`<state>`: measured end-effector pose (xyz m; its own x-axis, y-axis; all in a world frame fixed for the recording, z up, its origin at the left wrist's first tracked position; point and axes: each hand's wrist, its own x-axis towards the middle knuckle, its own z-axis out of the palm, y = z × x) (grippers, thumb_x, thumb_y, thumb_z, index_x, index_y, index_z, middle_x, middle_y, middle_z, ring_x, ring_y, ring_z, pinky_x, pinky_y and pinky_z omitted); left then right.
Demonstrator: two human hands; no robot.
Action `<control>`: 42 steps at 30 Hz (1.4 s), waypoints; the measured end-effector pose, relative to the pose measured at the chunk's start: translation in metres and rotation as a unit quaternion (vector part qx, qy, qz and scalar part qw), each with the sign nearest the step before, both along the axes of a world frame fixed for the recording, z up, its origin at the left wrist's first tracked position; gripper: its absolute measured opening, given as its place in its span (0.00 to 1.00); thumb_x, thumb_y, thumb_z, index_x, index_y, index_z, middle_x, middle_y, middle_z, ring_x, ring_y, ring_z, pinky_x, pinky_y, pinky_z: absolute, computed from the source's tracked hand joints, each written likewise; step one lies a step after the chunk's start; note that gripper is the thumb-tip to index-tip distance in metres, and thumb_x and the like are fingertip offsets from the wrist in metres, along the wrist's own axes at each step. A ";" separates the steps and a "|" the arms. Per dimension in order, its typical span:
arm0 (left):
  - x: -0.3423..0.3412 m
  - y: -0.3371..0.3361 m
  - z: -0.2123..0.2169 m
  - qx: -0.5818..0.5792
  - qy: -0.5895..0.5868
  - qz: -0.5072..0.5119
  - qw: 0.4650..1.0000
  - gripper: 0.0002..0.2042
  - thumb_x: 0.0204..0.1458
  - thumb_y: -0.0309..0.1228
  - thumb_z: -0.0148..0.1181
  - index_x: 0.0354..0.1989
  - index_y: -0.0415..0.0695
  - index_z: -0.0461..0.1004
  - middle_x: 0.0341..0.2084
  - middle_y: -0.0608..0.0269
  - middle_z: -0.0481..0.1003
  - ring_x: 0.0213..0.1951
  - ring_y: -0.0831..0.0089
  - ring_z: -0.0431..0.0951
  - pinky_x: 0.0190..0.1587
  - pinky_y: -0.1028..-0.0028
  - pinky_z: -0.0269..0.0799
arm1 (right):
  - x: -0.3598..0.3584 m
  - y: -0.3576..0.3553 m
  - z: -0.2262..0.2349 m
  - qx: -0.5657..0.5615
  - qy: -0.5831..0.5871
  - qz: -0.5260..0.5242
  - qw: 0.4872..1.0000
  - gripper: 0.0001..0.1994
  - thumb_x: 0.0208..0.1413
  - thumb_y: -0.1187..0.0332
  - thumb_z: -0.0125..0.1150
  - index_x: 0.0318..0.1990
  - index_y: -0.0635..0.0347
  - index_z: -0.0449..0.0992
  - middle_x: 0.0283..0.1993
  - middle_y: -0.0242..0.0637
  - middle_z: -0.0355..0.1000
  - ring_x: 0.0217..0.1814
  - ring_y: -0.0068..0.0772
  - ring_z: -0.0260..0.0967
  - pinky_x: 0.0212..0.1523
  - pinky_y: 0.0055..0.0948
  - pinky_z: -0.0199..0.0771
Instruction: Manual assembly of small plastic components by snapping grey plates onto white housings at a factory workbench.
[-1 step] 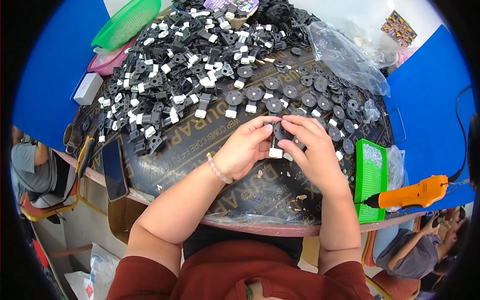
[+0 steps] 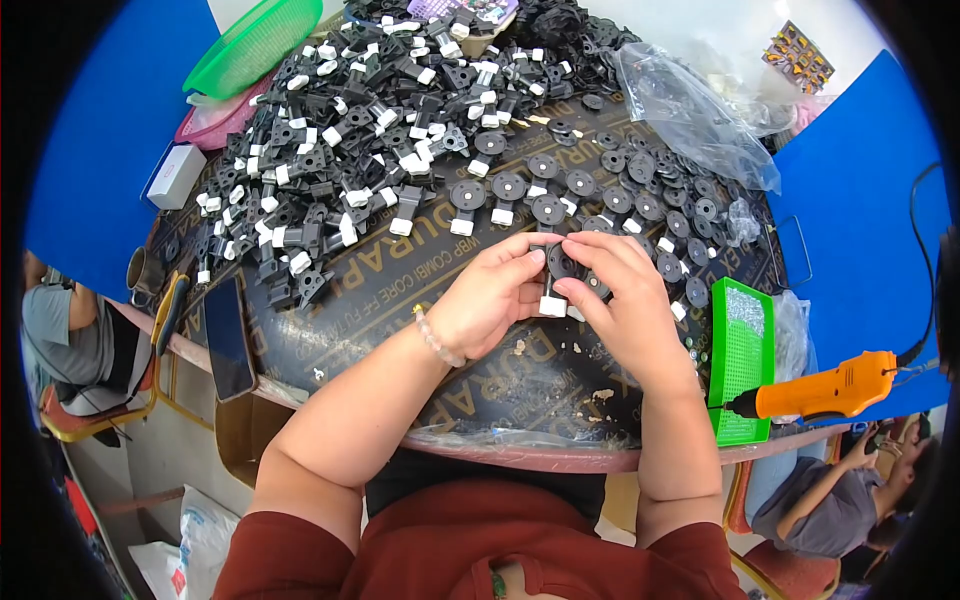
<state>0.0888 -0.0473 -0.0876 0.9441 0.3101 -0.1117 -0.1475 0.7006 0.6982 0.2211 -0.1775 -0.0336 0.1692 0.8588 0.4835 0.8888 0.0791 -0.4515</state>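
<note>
My left hand and my right hand meet over the black table sheet. Together they pinch a small black plastic part with a round disc and a white end block. The fingers of both hands close on it, and they hide most of the disc. A bead bracelet is on my left wrist. Just beyond the hands lie rows of similar black disc parts with white ends.
A big heap of black-and-white parts fills the far left. A green screw tray and an orange electric screwdriver sit right. A phone, white box, green basket and clear bag surround. Seated people appear left and lower right.
</note>
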 end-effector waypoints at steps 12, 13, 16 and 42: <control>-0.002 -0.001 0.003 0.045 -0.005 -0.009 0.999 0.17 0.66 0.30 0.46 0.62 0.43 0.65 0.40 0.67 0.75 0.44 0.79 0.76 0.52 0.71 0.73 | -0.012 0.005 -0.002 0.052 -0.089 -0.100 0.990 0.20 0.46 0.60 0.73 0.41 0.65 0.78 0.38 0.40 0.72 0.43 0.44 0.69 0.44 0.39 0.70; -0.002 -0.001 0.003 0.049 -0.004 -0.009 0.999 0.17 0.66 0.30 0.46 0.62 0.44 0.65 0.40 0.67 0.75 0.44 0.79 0.76 0.52 0.70 0.73 | -0.012 0.005 -0.001 0.051 -0.075 -0.102 0.991 0.19 0.45 0.60 0.73 0.40 0.65 0.79 0.39 0.40 0.72 0.43 0.43 0.69 0.44 0.39 0.70; -0.002 -0.003 0.006 0.046 0.004 -0.010 0.999 0.17 0.66 0.31 0.46 0.62 0.44 0.64 0.41 0.66 0.75 0.45 0.78 0.76 0.53 0.70 0.73 | -0.009 0.004 -0.002 0.058 -0.061 -0.098 0.992 0.19 0.45 0.60 0.73 0.40 0.64 0.79 0.39 0.40 0.71 0.43 0.43 0.69 0.44 0.38 0.71; -0.008 0.003 0.018 0.225 0.056 0.042 0.972 0.21 0.65 0.32 0.47 0.66 0.46 0.58 0.42 0.59 0.77 0.40 0.73 0.79 0.42 0.71 0.76 | 0.004 0.003 0.004 -0.009 0.072 -0.017 0.997 0.25 0.44 0.61 0.74 0.51 0.61 0.78 0.44 0.42 0.73 0.49 0.46 0.69 0.52 0.38 0.69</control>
<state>0.0808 -0.0447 -0.0694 0.9028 0.4275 -0.0473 -0.0969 0.3093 0.9460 0.2251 -0.1748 -0.0298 0.2639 0.8600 0.4366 0.8171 0.0412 -0.5750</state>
